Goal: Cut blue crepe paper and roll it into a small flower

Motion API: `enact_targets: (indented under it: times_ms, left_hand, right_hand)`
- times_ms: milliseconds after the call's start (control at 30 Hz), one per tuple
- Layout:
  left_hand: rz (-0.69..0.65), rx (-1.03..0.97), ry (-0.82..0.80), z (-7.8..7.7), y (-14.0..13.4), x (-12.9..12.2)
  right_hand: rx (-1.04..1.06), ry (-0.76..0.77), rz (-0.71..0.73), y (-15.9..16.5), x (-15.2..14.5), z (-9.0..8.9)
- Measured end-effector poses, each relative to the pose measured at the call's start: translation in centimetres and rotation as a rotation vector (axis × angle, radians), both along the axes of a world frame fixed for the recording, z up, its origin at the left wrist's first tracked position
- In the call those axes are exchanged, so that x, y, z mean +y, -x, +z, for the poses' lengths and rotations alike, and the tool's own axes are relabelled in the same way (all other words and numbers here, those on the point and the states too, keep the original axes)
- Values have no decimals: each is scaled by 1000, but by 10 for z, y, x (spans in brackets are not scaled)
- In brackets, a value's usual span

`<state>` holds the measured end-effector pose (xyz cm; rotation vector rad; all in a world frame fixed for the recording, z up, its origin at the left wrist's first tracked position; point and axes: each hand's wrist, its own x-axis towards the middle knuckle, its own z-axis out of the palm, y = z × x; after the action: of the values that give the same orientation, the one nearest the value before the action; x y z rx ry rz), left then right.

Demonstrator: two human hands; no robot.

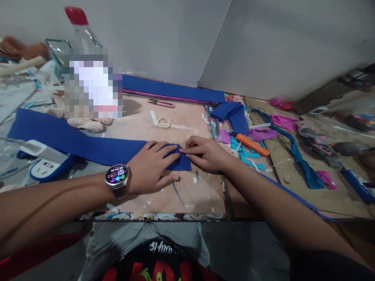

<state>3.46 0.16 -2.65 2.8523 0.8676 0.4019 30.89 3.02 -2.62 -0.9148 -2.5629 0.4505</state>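
A long blue fabric strip [108, 148] lies across the worktable, its right end under both my hands. My left hand [155, 164], with a smartwatch [117, 175] at the wrist, rests flat on the strip with its fingers stretched out. Just to its right, my right hand [205, 153] pinches the upper edge near the strip's end between thumb and fingers. Exactly how the cloth sits inside that pinch is hidden. Behind the hands lie a tape roll [164, 122] and pink-handled thread snips [162, 103].
Another blue strip [172, 89] runs along the wall. An orange utility knife [252, 144] lies among fabric scraps on the right. A white-and-blue power strip [48, 166] with a plugged-in charger stands at left, before a red-capped bottle [84, 33], partly blurred out.
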Motion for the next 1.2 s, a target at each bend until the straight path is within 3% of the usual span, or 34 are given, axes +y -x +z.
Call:
enact_targets:
  times_ms: [467, 867, 1200]
  left_hand:
    - [12, -17, 42, 1, -3, 5]
    - [4, 21, 76, 1, -6, 9]
    - [-14, 19, 63, 1, -7, 10]
  right_hand:
    - [124, -5, -13, 2, 2, 5]
    - [11, 10, -23, -6, 6, 1]
    - [24, 74, 13, -8, 7, 15]
